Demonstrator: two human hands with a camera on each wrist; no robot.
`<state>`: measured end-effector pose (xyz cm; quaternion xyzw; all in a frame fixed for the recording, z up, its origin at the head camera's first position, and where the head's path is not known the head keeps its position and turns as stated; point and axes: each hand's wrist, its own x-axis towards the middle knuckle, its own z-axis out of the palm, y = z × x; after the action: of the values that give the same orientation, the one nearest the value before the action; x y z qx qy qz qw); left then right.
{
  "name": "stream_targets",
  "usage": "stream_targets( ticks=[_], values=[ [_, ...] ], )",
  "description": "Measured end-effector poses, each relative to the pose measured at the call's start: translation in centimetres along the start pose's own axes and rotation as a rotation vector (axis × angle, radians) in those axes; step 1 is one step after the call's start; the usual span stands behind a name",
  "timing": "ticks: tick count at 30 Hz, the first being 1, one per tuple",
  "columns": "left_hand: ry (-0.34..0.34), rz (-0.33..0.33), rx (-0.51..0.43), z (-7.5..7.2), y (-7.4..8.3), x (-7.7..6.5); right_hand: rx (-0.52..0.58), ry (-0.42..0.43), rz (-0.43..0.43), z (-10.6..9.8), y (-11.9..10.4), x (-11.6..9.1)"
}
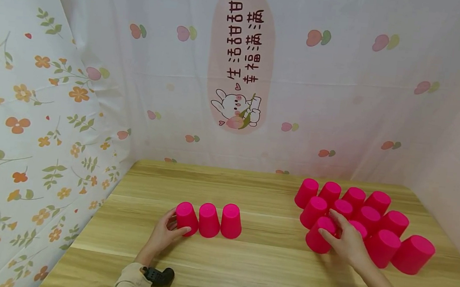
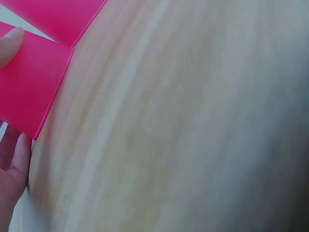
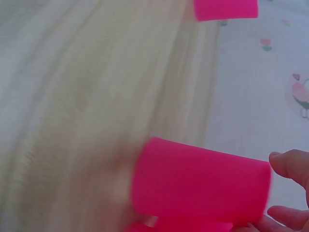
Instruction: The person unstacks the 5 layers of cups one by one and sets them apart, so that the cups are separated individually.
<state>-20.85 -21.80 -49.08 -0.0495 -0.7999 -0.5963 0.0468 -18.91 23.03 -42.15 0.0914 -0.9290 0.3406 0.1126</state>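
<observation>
Three pink plastic cups stand upside down in a row on the left half of the table. My left hand (image 1: 161,235) holds the leftmost cup (image 1: 186,214), thumb (image 2: 9,46) on its near side and fingers round the other. Beside it stand the middle cup (image 1: 209,221) and the right-hand cup (image 1: 231,221). On the right, my right hand (image 1: 349,243) grips the front-left cup (image 1: 317,239) of a larger group near its top. In the right wrist view that cup (image 3: 203,181) lies between thumb and fingers; the hand partly hides the cups behind.
Several more upside-down pink cups (image 1: 384,248) stand closely packed around and behind my right hand. The wooden table (image 1: 259,266) meets a patterned white curtain (image 1: 293,94) at the back. Floral cloth (image 1: 20,123) hangs on the left. Each wrist wears a black device (image 1: 159,276).
</observation>
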Motion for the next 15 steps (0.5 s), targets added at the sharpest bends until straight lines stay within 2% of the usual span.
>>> stream_targets(
  ticks=[1, 5, 10, 15],
  values=[
    [0.001, 0.004, 0.002, 0.0, -0.5, 0.1, 0.008, -0.001, -0.006, -0.3, -0.2, 0.1],
    [-0.007, -0.002, -0.008, 0.0, 0.0, 0.0, 0.034, 0.009, -0.031, -1.4, -0.9, 0.8],
    [-0.018, -0.011, -0.024, 0.0, 1.8, -0.6, 0.08, 0.047, -0.082, -2.3, -2.3, 1.8],
    [-0.018, -0.028, -0.015, 0.0, 3.0, -0.9, 0.151, 0.054, -0.13, -1.9, -4.2, 2.9]
  ],
)
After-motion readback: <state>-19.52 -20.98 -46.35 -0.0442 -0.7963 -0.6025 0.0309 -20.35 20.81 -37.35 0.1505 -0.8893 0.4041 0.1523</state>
